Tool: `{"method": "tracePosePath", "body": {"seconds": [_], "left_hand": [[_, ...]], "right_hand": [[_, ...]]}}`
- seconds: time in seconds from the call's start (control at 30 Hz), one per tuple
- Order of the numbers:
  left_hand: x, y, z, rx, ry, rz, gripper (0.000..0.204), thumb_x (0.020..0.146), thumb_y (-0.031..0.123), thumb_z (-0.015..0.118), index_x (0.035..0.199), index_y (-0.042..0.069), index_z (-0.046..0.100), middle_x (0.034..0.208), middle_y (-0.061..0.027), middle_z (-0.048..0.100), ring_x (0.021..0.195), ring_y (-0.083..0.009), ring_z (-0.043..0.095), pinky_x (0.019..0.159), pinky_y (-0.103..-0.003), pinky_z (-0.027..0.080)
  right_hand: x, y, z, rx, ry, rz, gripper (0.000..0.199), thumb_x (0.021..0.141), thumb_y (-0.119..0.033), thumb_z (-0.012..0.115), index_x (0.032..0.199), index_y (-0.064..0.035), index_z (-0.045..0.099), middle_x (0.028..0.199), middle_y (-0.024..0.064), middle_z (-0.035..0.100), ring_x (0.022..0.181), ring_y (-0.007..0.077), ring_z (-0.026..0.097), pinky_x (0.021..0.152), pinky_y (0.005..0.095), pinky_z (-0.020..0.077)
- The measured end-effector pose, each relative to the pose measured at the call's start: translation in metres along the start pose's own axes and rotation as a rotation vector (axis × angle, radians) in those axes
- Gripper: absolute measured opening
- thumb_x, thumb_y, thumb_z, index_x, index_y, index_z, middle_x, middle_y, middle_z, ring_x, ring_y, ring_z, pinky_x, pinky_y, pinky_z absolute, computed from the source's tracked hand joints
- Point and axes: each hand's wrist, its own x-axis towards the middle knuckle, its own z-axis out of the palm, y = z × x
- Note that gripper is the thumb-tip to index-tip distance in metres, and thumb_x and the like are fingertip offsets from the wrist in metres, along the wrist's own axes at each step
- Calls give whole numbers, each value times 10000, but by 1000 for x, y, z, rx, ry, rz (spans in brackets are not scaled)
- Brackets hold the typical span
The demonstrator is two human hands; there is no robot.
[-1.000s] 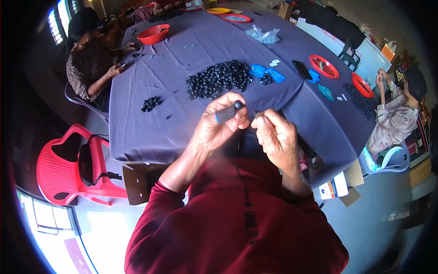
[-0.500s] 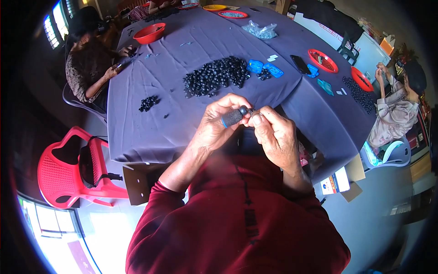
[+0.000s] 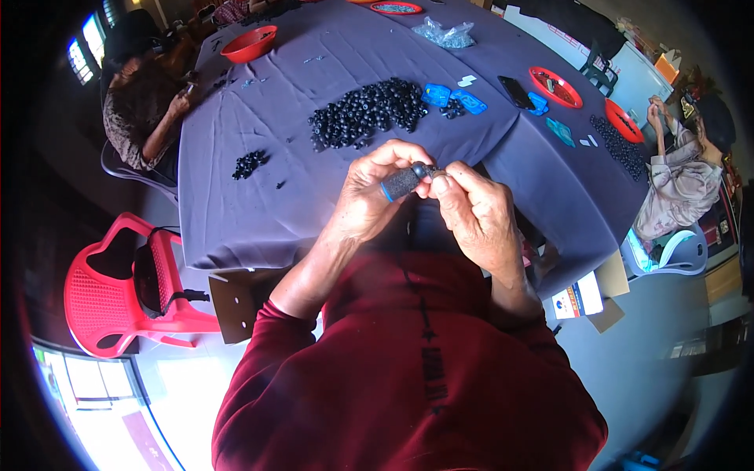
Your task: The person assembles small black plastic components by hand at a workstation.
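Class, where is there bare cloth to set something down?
Free: between the small black cluster and the near edge of the cloth, and between the big black pile and the clear bag. Crowded: around the blue pieces, and where the left hand and right hand meet.

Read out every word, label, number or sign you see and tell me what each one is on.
I don't copy printed wording; here is where it stands.
Dark red long-sleeved fabric top: dark vertical lettering down the front, blurred.
White printed cardboard box: too small to read.
Long white boxy unit at upper right: red marks, too small to read.
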Motion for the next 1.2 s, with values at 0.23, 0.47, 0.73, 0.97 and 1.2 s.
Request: {"method": "tracePosePath", "body": {"seconds": [0.23, 0.47, 0.73, 0.97, 1.2], "left_hand": [[-4, 0, 1, 60, -7, 45, 181, 802, 7, 550, 979, -28, 538, 863, -69, 565, 767, -115, 532, 702, -237, 434], [-5, -3, 4, 12, 2, 9, 327, 764, 183, 658, 988, -6, 512, 928, -72, 526, 794, -112, 531, 729, -233, 437], [-1, -4, 3, -50, 1, 11, 245, 791, 72, 582, 1007, -19, 513, 919, -87, 545, 796, -120, 536, 732, -241, 440], [-2, -6, 5, 23, 69, 31, 179, 805, -9, 522, 982, -34, 531, 877, -82, 567, 760, -119, 536, 707, -237, 436], [-3, -10, -2, -91, 16, 35, 270, 818, 148, 581, 998, -42, 513, 891, -95, 570, 785, -133, 549, 727, -251, 442]], "right_hand": [[-9, 3, 7, -48, -41, -10, 217, 891, -175, 486, 795, 5, 559, 594, -1, 504, 479, 26, 392, 431, 195, 326], [-6, 0, 3, 100, 52, -11, 233, 905, -173, 462, 810, 21, 552, 648, 1, 528, 480, 19, 399, 433, 183, 329], [-4, 1, 3, 14, 42, -16, 241, 903, -187, 471, 804, 15, 558, 606, 0, 502, 475, 20, 389, 431, 193, 323], [-3, 2, 2, -133, 37, -8, 201, 892, -166, 486, 814, 0, 567, 561, 11, 468, 485, 30, 387, 439, 206, 326], [-3, 1, 0, 24, -29, 52, 223, 903, -172, 469, 807, 12, 552, 605, -11, 500, 486, 16, 378, 436, 188, 322]]}}
